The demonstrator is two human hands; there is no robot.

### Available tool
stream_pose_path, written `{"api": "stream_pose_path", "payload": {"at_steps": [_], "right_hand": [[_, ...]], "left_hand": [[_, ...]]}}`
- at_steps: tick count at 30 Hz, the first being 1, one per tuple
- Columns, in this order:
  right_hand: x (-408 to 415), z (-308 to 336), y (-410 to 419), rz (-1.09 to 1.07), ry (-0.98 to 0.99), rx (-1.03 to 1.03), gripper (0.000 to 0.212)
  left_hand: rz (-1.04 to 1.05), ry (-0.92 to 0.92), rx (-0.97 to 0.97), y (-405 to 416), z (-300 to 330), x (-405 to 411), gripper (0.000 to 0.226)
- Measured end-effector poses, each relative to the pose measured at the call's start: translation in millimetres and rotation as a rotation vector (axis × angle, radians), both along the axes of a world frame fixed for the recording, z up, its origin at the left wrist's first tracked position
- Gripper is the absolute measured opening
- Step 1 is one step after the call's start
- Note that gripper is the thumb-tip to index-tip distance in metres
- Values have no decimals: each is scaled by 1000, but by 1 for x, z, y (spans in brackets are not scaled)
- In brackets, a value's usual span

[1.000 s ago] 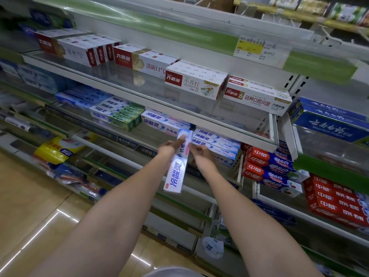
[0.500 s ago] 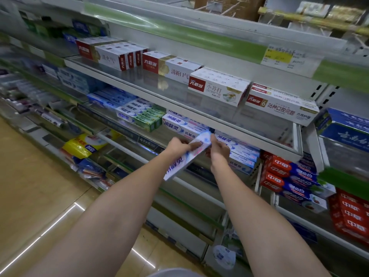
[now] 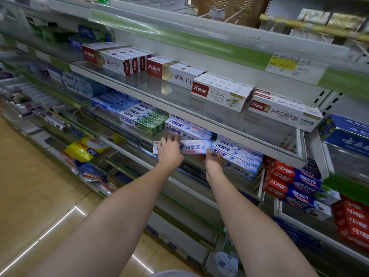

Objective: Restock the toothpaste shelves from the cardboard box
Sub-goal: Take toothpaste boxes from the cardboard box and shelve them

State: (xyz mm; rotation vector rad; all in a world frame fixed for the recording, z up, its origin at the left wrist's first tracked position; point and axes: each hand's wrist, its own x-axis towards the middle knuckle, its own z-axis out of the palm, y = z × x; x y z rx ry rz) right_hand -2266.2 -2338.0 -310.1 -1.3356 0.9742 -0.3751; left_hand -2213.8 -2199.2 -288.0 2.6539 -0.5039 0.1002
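Observation:
A white and blue toothpaste box [image 3: 194, 147] lies level at the front of the second shelf [image 3: 127, 146], just below the upper shelf's edge. My left hand [image 3: 169, 151] grips its left part from above, fingers curled over it. At the box's right end my right hand [image 3: 214, 159] holds it from below. Stacks of matching blue and white boxes [image 3: 237, 154] lie right behind and to the right of it. The cardboard box is out of view.
White and red toothpaste boxes [image 3: 221, 91] stand on the upper shelf [image 3: 179, 104]. Red and blue boxes [image 3: 289, 182] fill the shelf at right. Green and white boxes [image 3: 143, 120] lie left of my hands. Yellow packs [image 3: 83, 149] sit lower left. Tan floor [image 3: 30, 196] is at left.
The toothpaste box has turned from hanging nearly upright to lying level, and both hands have carried it forward to the second shelf's front. The camera has swung left.

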Motion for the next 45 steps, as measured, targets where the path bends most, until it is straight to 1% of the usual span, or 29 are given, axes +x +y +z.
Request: {"api": "stream_pose_path", "payload": {"at_steps": [4,8,10,12,15,17,20,23,25,27,29,32,34,37,39,41,45], "right_hand": [[2,9,5,118,-109,-60,20],[8,11,9,110,-181,-98,27],[9,8,10,63,-210,-38,23],[9,2,9,20,-219,53,16],[3,-3,7,-14,-173,114,13],[-2,-3,7,-44,-171,138,14],[-2,-2,12,-65,-226,161,16],[-2,-4,22,-41,-180,-47,27],[-5,-8,24,-15,-116,-159,32],[-9,-11,23,33,19,-241,31],[-10,-15,14,125,207,-373,31],[-9,-8,5,229,331,-482,38],[-7,-4,2,268,359,-485,40],[-7,1,5,260,361,-477,26],[-8,1,8,256,374,-533,20],[-11,-1,11,272,363,-595,20],[-12,-1,12,323,355,-640,22]], "left_hand": [[19,-76,18,7,-4,0,52],[60,-206,2,4,2,2,46],[59,-183,-42,1,6,4,42],[56,-113,-68,-1,9,6,40],[22,-55,-66,-2,7,6,51],[-5,-54,-60,0,6,8,53],[-22,-91,-16,3,6,10,54],[2,-114,-17,3,5,9,53],[-34,-93,-3,-1,4,8,51],[-100,-61,38,-6,1,9,56],[-90,2,3,-9,-1,9,60],[-34,68,-12,-10,-3,7,57],[-32,86,36,-8,-7,6,50],[-45,79,50,-4,-15,7,41],[-53,71,32,-1,-19,9,35],[-53,77,22,1,-23,13,35],[-48,111,9,1,-30,20,38]]}}
